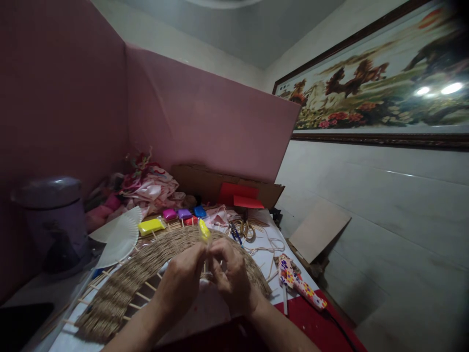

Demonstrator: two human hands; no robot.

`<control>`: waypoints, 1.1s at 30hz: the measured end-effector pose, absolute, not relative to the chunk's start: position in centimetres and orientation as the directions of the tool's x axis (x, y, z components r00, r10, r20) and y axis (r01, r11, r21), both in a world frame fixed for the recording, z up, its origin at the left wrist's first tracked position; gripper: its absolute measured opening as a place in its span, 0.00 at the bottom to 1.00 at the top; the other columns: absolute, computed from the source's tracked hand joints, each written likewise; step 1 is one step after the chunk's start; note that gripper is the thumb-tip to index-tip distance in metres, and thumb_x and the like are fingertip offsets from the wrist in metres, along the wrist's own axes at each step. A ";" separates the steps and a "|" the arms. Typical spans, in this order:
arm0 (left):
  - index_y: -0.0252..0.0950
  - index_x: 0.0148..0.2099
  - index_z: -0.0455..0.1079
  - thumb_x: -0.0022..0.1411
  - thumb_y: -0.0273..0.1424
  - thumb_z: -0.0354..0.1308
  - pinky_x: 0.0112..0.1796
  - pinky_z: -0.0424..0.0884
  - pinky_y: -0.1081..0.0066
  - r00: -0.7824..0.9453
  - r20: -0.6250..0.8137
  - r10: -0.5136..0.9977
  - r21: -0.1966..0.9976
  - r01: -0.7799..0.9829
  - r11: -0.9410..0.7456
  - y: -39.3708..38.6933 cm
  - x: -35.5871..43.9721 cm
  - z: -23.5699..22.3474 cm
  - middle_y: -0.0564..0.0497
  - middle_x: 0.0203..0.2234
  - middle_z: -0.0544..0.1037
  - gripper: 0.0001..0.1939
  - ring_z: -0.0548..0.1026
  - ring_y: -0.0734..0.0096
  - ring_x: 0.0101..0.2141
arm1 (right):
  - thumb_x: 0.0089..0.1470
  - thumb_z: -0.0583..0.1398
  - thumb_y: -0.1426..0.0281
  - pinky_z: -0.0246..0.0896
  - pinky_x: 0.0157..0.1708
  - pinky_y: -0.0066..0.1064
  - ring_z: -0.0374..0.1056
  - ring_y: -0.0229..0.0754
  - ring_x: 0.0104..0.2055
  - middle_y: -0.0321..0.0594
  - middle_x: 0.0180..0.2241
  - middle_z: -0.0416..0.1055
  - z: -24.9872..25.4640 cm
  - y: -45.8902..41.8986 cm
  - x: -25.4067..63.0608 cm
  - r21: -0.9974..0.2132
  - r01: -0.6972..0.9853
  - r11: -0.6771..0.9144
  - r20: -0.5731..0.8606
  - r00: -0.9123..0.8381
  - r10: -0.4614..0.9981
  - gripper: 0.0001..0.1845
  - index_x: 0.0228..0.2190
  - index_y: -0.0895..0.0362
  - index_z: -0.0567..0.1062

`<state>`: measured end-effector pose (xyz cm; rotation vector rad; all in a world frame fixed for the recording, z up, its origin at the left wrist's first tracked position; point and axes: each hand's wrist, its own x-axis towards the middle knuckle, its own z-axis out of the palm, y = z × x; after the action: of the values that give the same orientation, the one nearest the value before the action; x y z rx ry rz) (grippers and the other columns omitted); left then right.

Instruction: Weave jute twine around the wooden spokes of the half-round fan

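Note:
A small yellow packet of what looks like modelling clay (204, 230) stands upright between my hands, its lower end hidden by the fingers. My left hand (186, 269) is closed, pinching the packet's lower end from the left. From the right, my right hand (229, 264) pinches at the same spot with bent fingers. Beneath both hands lies a fan-shaped piece woven from brown twine (139, 274), with thin wooden sticks poking out along its edges. Behind it are a larger yellow packet (151, 226) and smaller magenta (169, 214), purple (184, 213) and blue (200, 211) ones.
Gold-handled scissors (249, 231) lie behind the fan piece. A flower-patterned glue gun (300, 283) with a cord rests at right. White pleated paper (126, 239), pink fabric (157, 188) and a lilac canister (54, 230) occupy the left. Pink panels (212, 117) rise behind.

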<state>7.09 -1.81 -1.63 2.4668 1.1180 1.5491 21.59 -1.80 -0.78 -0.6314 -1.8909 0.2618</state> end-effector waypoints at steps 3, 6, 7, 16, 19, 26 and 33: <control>0.39 0.29 0.57 0.64 0.24 0.43 0.22 0.59 0.74 0.301 0.805 0.512 0.228 0.639 -0.734 -1.7 7.0 -1.6 0.56 0.18 0.68 0.11 0.66 0.74 0.19 | 0.57 0.50 0.75 0.62 0.34 0.30 0.66 0.39 0.34 0.40 0.33 0.66 -1.7 -1.9 21.1 -0.425 0.406 0.809 0.799 -0.252 0.546 0.05 0.34 0.55 0.64; 0.39 0.28 0.56 0.64 0.25 0.43 0.20 0.57 0.72 0.325 0.803 0.500 0.119 0.734 -0.669 -1.9 7.1 -1.4 0.56 0.16 0.68 0.11 0.66 0.73 0.16 | 0.58 0.48 0.75 0.61 0.31 0.30 0.66 0.39 0.31 0.40 0.31 0.66 -2.4 -2.1 20.5 -0.383 0.542 0.748 0.801 -0.208 0.561 0.06 0.34 0.55 0.62; 0.40 0.27 0.56 0.64 0.26 0.43 0.20 0.57 0.72 0.324 0.805 0.498 0.102 0.750 -0.653 -2.0 7.2 -1.3 0.56 0.15 0.69 0.12 0.67 0.73 0.16 | 0.58 0.48 0.75 0.61 0.30 0.30 0.66 0.40 0.30 0.40 0.31 0.66 -2.5 -2.2 20.5 -0.363 0.586 0.724 0.808 -0.189 0.558 0.06 0.34 0.55 0.62; 0.39 0.26 0.58 0.63 0.26 0.46 0.18 0.55 0.71 0.257 0.830 0.495 0.075 0.828 -0.556 -2.5 7.8 -1.5 0.55 0.12 0.68 0.12 0.69 0.71 0.14 | 0.51 0.53 0.76 0.53 0.25 0.27 0.58 0.36 0.23 0.32 0.23 0.59 -2.1 -1.4 21.7 -0.397 0.657 0.641 0.829 -0.042 0.557 0.06 0.30 0.54 0.61; 0.39 0.26 0.59 0.63 0.27 0.46 0.18 0.55 0.71 0.236 0.832 0.502 0.085 0.840 -0.535 -2.4 7.5 -1.6 0.56 0.12 0.68 0.12 0.69 0.71 0.14 | 0.53 0.52 0.77 0.58 0.30 0.28 0.61 0.38 0.28 0.36 0.27 0.64 -2.0 -1.6 21.7 -0.338 0.605 0.721 0.831 -0.168 0.531 0.05 0.31 0.55 0.65; 0.37 0.30 0.61 0.65 0.27 0.43 0.21 0.58 0.72 0.390 0.789 0.475 0.036 0.743 -0.669 -2.0 7.2 -1.6 0.53 0.17 0.69 0.11 0.68 0.71 0.18 | 0.54 0.51 0.79 0.63 0.43 0.35 0.66 0.44 0.43 0.47 0.41 0.69 -1.2 -2.0 21.7 -0.377 0.452 0.809 0.804 -0.274 0.528 0.23 0.51 0.58 0.69; 0.37 0.30 0.62 0.64 0.24 0.46 0.22 0.58 0.72 0.463 0.816 0.347 0.010 0.588 -0.809 -2.4 6.6 -0.9 0.55 0.18 0.68 0.10 0.65 0.73 0.19 | 0.52 0.54 0.79 0.65 0.38 0.31 0.68 0.40 0.37 0.42 0.34 0.72 -0.7 -1.7 21.3 -0.560 0.218 0.800 0.794 -0.134 0.592 0.18 0.41 0.55 0.77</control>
<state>6.60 -2.45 -0.95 2.9127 0.9559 1.5118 21.28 -1.74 -0.68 -0.6379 -1.7094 0.3637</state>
